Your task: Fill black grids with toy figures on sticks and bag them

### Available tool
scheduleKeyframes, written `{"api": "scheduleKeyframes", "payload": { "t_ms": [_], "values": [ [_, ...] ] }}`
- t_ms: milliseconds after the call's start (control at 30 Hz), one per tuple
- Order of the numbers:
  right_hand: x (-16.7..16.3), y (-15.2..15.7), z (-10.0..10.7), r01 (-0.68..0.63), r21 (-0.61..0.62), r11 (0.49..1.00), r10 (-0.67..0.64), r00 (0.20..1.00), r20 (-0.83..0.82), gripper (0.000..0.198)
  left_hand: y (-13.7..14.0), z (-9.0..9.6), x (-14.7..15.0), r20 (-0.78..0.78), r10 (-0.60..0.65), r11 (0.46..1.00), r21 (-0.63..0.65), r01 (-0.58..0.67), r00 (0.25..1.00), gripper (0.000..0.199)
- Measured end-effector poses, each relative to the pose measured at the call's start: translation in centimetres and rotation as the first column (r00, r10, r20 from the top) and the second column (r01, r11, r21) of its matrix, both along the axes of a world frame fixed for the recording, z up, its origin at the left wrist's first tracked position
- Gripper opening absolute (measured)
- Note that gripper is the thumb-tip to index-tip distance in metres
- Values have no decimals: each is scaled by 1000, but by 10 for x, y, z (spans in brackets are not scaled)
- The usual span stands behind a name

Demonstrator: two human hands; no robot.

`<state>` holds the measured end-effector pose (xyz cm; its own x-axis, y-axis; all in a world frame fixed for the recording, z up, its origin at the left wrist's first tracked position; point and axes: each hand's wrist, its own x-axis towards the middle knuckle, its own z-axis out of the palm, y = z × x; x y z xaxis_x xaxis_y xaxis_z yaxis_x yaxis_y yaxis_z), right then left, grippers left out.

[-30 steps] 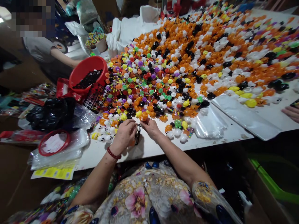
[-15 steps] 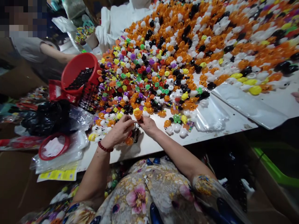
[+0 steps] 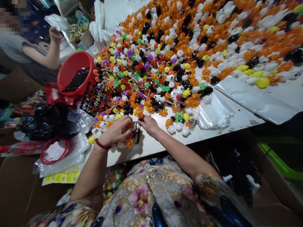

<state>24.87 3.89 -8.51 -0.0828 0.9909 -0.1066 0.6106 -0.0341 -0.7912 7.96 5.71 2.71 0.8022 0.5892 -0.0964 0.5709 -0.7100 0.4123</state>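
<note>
My left hand (image 3: 115,131) is curled over the left side of a small black plastic rack (image 3: 137,133) near the table's front edge. Its fingers hide most of the rack, and small toys, among them an orange one (image 3: 129,143), show beneath the palm. On the rack's other side, my right hand (image 3: 151,125) pinches a small orange toy (image 3: 138,113) at its fingertips, just above the rack. Beyond both hands spreads a large heap of small plastic toys (image 3: 142,72) in orange, white, black, green and purple.
A red basin (image 3: 62,71) holding black racks stands at the left, with a black crate (image 3: 91,99) against it. Clear plastic bags (image 3: 215,112) lie to the right. A small red basket (image 3: 42,154) sits at the near left. A co-worker's raised hand (image 3: 55,34) is beyond the basin.
My left hand has moved from the rack's top, near my right fingers, down and left over its side. The co-worker's hand has lifted away from the basin. The view has shifted slightly.
</note>
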Motion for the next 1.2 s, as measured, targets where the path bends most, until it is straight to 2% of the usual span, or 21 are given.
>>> {"api": "scheduleKeyframes", "payload": {
  "t_ms": [233, 500, 700, 833, 933, 1000, 1067, 1133, 1200],
  "values": [
    [3, -1, -6, 6, 34, 999, -2, 993, -119, 22, -2, -4, 1, 38, -10, 999, 32, 8, 999, 8],
    [-2, -1, -4, -4, 32, 999, 3, 999, 32, 22, -3, -6, 0, 30, 0, 1000, 30, -1, 1000, 10],
    [-2, 0, 6, -107, 15, 994, 102, 978, 179, 25, -5, -5, 3, 44, 4, 998, 58, -6, 999, 18],
    [-2, -2, 6, -172, 68, 983, 157, 970, 187, 25, -5, -1, 6, 1, -27, 996, 87, 27, 1000, 23],
    [-4, -3, 2, -184, 98, 978, 166, 972, 168, 24, -8, 8, 5, -17, -2, 983, 184, 5, 1000, 27],
    [-4, -3, 0, -176, 114, 978, 156, 974, 166, 23, -16, 16, 2, 39, 61, 955, 287, -70, 997, 27],
    [-5, -4, -1, -153, 120, 981, 132, 978, 161, 22, -32, 22, -3, 162, 145, 902, 383, -198, 976, 23],
    [-5, -6, 0, -123, 123, 985, 106, 985, 139, 22, -54, 20, -7, 318, 237, 818, 444, -366, 918, 20],
    [-5, -9, 0, -104, 143, 984, 89, 990, 107, 22, -81, 8, -12, 468, 327, 695, 470, -544, 821, 22]
  ]
}}
